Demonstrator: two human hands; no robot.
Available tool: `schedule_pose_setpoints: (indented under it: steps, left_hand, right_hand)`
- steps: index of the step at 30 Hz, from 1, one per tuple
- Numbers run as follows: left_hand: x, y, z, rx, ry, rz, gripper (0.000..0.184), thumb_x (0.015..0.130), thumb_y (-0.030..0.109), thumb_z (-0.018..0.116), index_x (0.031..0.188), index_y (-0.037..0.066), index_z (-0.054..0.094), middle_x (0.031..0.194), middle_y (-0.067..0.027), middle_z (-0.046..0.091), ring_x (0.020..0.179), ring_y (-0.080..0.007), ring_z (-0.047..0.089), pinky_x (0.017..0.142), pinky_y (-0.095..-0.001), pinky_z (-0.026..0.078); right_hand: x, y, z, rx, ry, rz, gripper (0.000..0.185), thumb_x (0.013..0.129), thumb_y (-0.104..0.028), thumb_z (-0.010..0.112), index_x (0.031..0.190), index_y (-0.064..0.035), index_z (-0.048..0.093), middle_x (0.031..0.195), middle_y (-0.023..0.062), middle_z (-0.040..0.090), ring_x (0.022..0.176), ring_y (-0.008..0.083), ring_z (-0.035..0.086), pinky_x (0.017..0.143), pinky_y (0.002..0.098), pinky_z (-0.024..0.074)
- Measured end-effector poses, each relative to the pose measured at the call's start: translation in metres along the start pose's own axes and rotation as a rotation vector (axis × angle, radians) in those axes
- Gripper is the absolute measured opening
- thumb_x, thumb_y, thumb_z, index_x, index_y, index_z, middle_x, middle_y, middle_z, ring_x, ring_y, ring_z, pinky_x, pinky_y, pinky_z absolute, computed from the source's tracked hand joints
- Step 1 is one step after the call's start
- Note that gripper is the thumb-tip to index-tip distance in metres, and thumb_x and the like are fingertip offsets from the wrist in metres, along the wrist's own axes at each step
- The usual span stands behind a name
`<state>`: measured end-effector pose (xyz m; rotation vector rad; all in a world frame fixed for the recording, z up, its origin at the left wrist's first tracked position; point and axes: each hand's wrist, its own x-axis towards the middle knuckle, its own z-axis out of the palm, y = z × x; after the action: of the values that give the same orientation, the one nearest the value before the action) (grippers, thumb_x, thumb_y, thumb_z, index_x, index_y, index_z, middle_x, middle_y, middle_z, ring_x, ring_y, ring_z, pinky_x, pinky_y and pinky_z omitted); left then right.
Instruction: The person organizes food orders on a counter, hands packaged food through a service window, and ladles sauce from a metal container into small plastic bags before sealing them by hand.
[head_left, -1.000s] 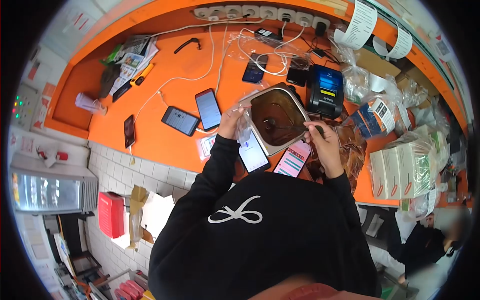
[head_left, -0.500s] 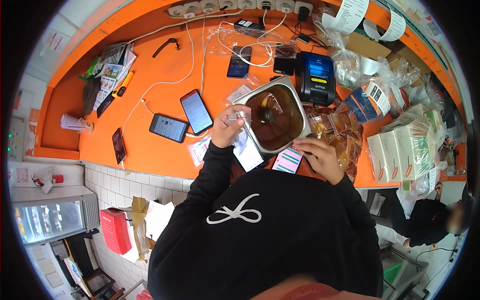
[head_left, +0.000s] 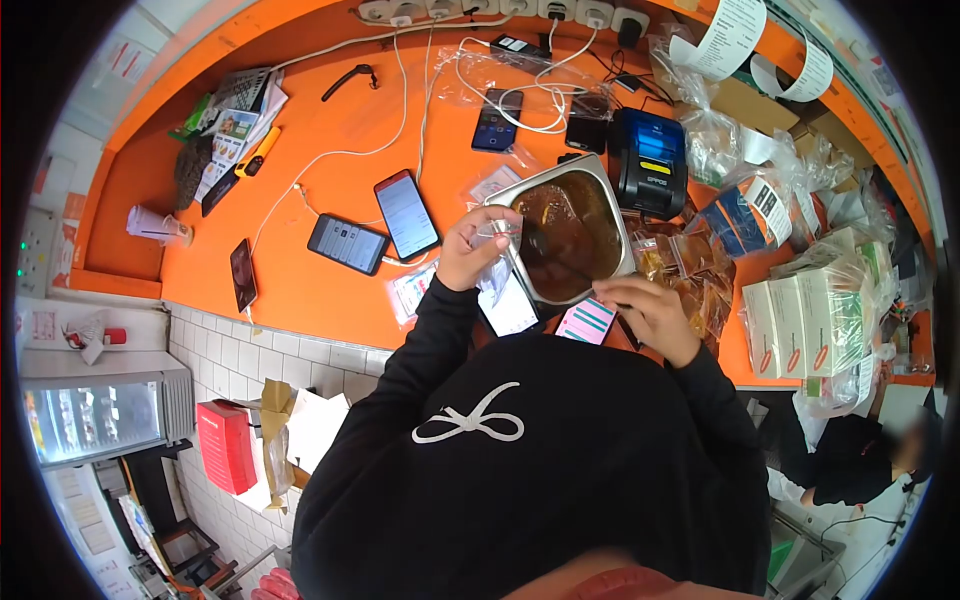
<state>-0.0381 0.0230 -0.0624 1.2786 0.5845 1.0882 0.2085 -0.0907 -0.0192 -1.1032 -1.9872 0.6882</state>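
A square metal container (head_left: 626, 235) of brown sauce (head_left: 580, 235) sits on the orange counter in front of me. My left hand (head_left: 478, 248) is closed at its left rim, pinching a small clear plastic bag (head_left: 492, 236). At the near right corner, my right hand (head_left: 650, 312) has its fingers closed around what looks like the thin dark handle of a ladle (head_left: 537, 243). The ladle's bowl is in the sauce, close to my left fingers, and partly hard to make out. Filled sauce sachets (head_left: 695, 255) lie in a pile beyond my right hand.
Phones (head_left: 407, 213) with cables lie on the left, and others sit near the container. A black receipt printer (head_left: 648, 165) stands behind it. Boxes in plastic (head_left: 800, 315) are stacked at right. Another person (head_left: 850, 460) is at the lower right.
The view has shifted slightly, so the counter items appear further right. The ladle's bowl has moved left within the container, towards my left hand. Both hands keep their hold.
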Motion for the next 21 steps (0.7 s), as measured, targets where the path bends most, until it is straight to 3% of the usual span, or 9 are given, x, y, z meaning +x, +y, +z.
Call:
schedule_pose_setpoints:
  steps: [5, 8, 11, 15, 19, 21]
  left_hand:
    - [-0.001, 0.004, 0.005, -0.032, 0.016, -0.012, 0.045, 0.072, 0.028, 0.064, 0.102, -0.004, 0.054, 0.088, -0.0023, 0.056, 0.069, -0.0040, 0.049, 0.058, -0.0143, 0.035]
    - [-0.001, 0.001, 0.008, -0.042, 0.007, -0.010, 0.045, 0.072, 0.028, 0.064, 0.102, -0.004, 0.054, 0.087, -0.0019, 0.056, 0.068, -0.0037, 0.049, 0.057, -0.0139, 0.035]
    - [-0.003, 0.001, 0.008, -0.046, -0.011, -0.019, 0.044, 0.072, 0.028, 0.064, 0.102, -0.004, 0.054, 0.089, -0.0022, 0.056, 0.069, -0.0039, 0.049, 0.058, -0.0143, 0.035]
    - [-0.002, 0.000, 0.006, -0.059, 0.003, -0.005, 0.044, 0.072, 0.026, 0.064, 0.103, -0.004, 0.053, 0.090, -0.0028, 0.056, 0.069, -0.0039, 0.048, 0.059, -0.0145, 0.035]
    - [-0.002, -0.001, 0.007, -0.050, 0.021, -0.004, 0.044, 0.073, 0.025, 0.064, 0.104, -0.004, 0.053, 0.088, -0.0024, 0.056, 0.067, -0.0039, 0.048, 0.058, -0.0142, 0.035]
    - [-0.002, 0.002, 0.009, -0.041, -0.015, -0.022, 0.043, 0.073, 0.024, 0.064, 0.104, -0.003, 0.053, 0.088, -0.0023, 0.056, 0.066, -0.0038, 0.048, 0.057, -0.0142, 0.034]
  right_hand:
    - [-0.008, -0.012, -0.016, -0.002, -0.016, 0.102, 0.019, 0.075, 0.006, 0.054, 0.091, 0.0017, 0.061, 0.099, 0.0119, 0.061, 0.086, 0.0225, 0.061, 0.074, 0.0285, 0.0495]
    - [0.010, -0.006, -0.016, -0.077, 0.157, 0.018, 0.018, 0.075, 0.008, 0.051, 0.090, 0.0035, 0.060, 0.096, 0.0131, 0.062, 0.085, 0.0233, 0.061, 0.073, 0.0279, 0.0489]
    - [0.015, 0.007, -0.008, -0.077, 0.192, -0.013, 0.017, 0.075, 0.006, 0.052, 0.090, 0.0028, 0.061, 0.095, 0.0126, 0.062, 0.085, 0.0230, 0.061, 0.073, 0.0280, 0.0490]
    - [-0.008, -0.003, -0.007, -0.046, 0.067, 0.034, 0.018, 0.074, 0.005, 0.057, 0.091, 0.0002, 0.061, 0.096, 0.0109, 0.062, 0.087, 0.0225, 0.061, 0.074, 0.0278, 0.0496]
    - [-0.016, -0.005, -0.016, -0.063, 0.049, 0.066, 0.019, 0.075, 0.006, 0.055, 0.092, 0.0002, 0.060, 0.098, 0.0111, 0.061, 0.087, 0.0229, 0.061, 0.074, 0.0283, 0.0496]
    - [-0.007, -0.004, -0.017, -0.122, 0.175, 0.024, 0.016, 0.076, 0.006, 0.053, 0.089, 0.0015, 0.061, 0.095, 0.0120, 0.062, 0.083, 0.0230, 0.062, 0.072, 0.0280, 0.0493]
